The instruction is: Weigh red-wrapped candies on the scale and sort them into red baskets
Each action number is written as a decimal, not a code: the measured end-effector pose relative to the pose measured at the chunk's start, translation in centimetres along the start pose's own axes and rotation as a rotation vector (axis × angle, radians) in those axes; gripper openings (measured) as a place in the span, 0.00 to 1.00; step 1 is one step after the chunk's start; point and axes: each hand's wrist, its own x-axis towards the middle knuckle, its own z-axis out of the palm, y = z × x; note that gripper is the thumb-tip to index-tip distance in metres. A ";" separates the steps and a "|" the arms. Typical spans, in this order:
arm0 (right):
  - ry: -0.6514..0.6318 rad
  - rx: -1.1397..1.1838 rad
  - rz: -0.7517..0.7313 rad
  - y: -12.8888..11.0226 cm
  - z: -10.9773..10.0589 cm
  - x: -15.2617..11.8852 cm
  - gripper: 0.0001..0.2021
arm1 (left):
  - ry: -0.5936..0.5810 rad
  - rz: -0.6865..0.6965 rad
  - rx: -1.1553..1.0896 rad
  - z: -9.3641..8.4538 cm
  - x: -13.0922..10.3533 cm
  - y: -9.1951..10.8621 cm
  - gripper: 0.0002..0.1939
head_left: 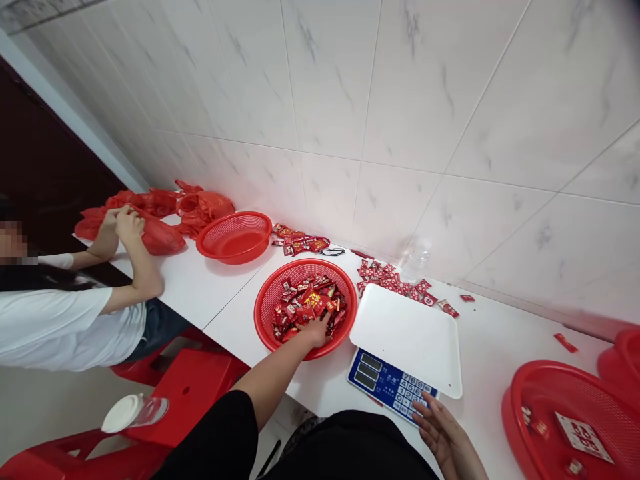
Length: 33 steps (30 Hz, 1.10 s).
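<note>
My left hand point(316, 331) reaches into a red mesh basket point(261, 313) of small red-wrapped candies point(295, 310). Its fingers are spread over the packets, the tips partly hidden among them. Over the front corner of a digital weighing scale point(385, 380) hovers my right hand point(440, 430), open, fingers apart and nothing in it. The scale has a blue keypad panel and a white tray point(407, 333) on top.
Small red packets point(385, 277) lie along the wall behind the scale. An unfilled red basket point(235, 240) stands at back left; another basket point(520, 400) sits at right. At left, a co-worker's hands point(123, 223) handle a red plastic bag point(163, 233). A lidded jar point(135, 411) rests on a red stool point(187, 393).
</note>
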 end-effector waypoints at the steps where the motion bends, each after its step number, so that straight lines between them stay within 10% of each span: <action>1: 0.003 0.001 -0.004 0.0 0.2 0.0 0.33 | -0.002 -0.013 0.009 0.0 0.3 0.4 0.42; 33: 0.045 0.147 -0.077 1.2 1.2 2.6 0.28 | 0.262 0.249 -0.085 -2.4 -0.9 -2.4 0.07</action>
